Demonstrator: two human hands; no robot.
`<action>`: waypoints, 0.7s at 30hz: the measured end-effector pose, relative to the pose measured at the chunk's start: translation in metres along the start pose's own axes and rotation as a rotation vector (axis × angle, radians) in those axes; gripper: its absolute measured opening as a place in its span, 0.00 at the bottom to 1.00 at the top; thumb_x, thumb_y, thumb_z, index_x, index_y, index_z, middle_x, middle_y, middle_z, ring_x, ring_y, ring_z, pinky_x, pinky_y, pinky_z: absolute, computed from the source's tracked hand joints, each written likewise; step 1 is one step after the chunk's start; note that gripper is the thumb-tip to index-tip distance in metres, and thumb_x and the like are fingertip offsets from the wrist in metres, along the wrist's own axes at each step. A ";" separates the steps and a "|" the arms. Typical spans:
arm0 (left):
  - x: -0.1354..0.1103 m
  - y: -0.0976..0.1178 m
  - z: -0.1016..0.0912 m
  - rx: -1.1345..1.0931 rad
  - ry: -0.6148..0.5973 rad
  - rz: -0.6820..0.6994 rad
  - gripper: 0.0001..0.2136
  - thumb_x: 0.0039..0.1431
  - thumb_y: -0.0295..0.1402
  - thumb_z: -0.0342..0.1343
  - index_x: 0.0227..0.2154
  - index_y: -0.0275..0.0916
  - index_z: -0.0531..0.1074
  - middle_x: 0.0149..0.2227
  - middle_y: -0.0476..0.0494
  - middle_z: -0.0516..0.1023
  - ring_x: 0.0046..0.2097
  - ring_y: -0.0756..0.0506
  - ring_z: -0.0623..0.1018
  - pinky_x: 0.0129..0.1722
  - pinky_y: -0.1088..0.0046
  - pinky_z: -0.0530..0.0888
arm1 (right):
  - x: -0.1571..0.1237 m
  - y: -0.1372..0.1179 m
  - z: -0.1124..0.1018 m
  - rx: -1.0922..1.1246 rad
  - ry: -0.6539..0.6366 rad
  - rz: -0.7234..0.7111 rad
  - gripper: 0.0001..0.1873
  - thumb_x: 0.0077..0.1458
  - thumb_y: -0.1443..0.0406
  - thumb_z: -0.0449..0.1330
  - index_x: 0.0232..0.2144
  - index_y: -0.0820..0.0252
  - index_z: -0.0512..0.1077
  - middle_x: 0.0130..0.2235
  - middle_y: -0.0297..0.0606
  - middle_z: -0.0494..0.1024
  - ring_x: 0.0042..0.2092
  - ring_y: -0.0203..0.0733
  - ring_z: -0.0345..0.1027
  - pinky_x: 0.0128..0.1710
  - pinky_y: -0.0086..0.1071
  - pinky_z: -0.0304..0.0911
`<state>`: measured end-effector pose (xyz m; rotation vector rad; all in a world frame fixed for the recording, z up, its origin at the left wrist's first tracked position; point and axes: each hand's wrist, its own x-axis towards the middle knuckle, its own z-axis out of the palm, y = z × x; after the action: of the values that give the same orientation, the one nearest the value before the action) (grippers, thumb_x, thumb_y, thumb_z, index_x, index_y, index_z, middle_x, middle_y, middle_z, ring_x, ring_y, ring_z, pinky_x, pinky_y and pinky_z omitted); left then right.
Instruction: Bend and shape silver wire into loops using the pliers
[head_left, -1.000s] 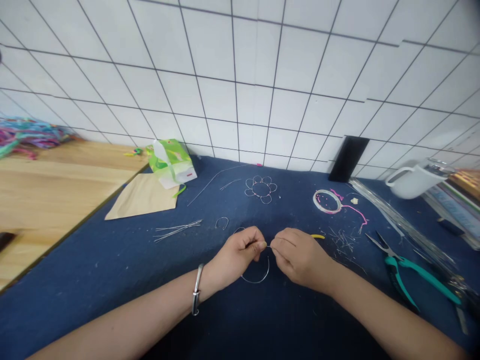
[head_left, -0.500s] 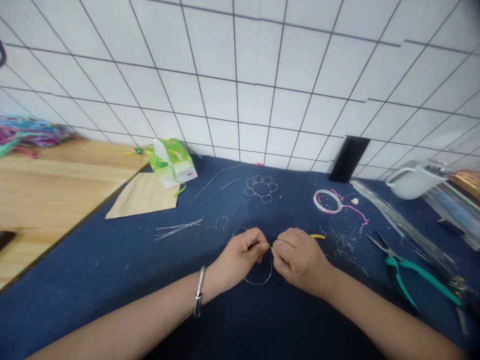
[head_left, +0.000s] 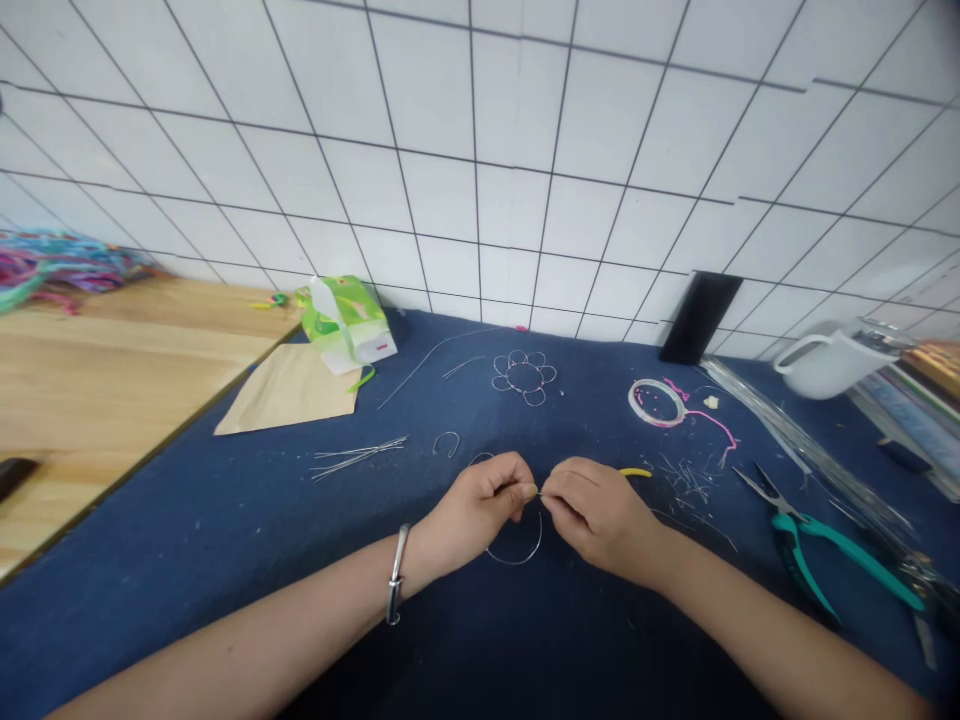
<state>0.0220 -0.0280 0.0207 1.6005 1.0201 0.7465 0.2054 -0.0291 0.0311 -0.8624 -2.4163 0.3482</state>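
My left hand (head_left: 480, 505) and my right hand (head_left: 596, 515) meet over the blue cloth, fingertips pinched together. Between them they grip the ends of a thin wire loop (head_left: 517, 555) that curves down below the hands. A silver bangle sits on my left wrist. A small bent wire hook (head_left: 446, 443) and a bundle of straight wire pieces (head_left: 356, 456) lie to the left. A finished wire flower (head_left: 523, 376) lies farther back.
Teal-handled pliers (head_left: 821, 545) lie at the right near wire offcuts (head_left: 686, 485). A tape roll (head_left: 654, 402) with pink thread, a white jug (head_left: 825, 360), a green packet (head_left: 345, 322), brown paper (head_left: 289, 390) and a wooden table (head_left: 97, 370) surround the cloth.
Both hands stay pinched on the wire loop and shift only slightly. The loop sits a little higher and closer to my fingers.
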 end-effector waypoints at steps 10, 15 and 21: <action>0.000 0.001 0.002 0.059 0.003 -0.001 0.07 0.57 0.29 0.46 0.24 0.37 0.63 0.22 0.53 0.64 0.26 0.52 0.64 0.27 0.76 0.61 | -0.005 -0.004 0.004 -0.355 -0.124 -0.101 0.10 0.55 0.73 0.47 0.25 0.62 0.64 0.27 0.38 0.65 0.32 0.39 0.58 0.33 0.36 0.56; 0.001 -0.001 0.003 0.000 -0.008 -0.021 0.08 0.57 0.30 0.47 0.24 0.37 0.64 0.21 0.53 0.64 0.25 0.53 0.63 0.27 0.77 0.60 | -0.005 0.000 0.008 -0.255 -0.097 -0.015 0.09 0.56 0.71 0.47 0.27 0.63 0.64 0.29 0.39 0.66 0.33 0.39 0.59 0.35 0.35 0.57; 0.002 -0.003 -0.001 -0.385 -0.013 -0.116 0.11 0.59 0.39 0.46 0.31 0.36 0.66 0.24 0.51 0.67 0.20 0.56 0.61 0.18 0.79 0.55 | -0.002 0.008 0.012 0.020 0.116 0.228 0.06 0.55 0.70 0.50 0.27 0.60 0.65 0.28 0.35 0.67 0.31 0.35 0.60 0.33 0.30 0.57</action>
<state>0.0213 -0.0260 0.0174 1.2043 0.8892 0.7976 0.2036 -0.0245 0.0169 -1.1214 -2.2095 0.3952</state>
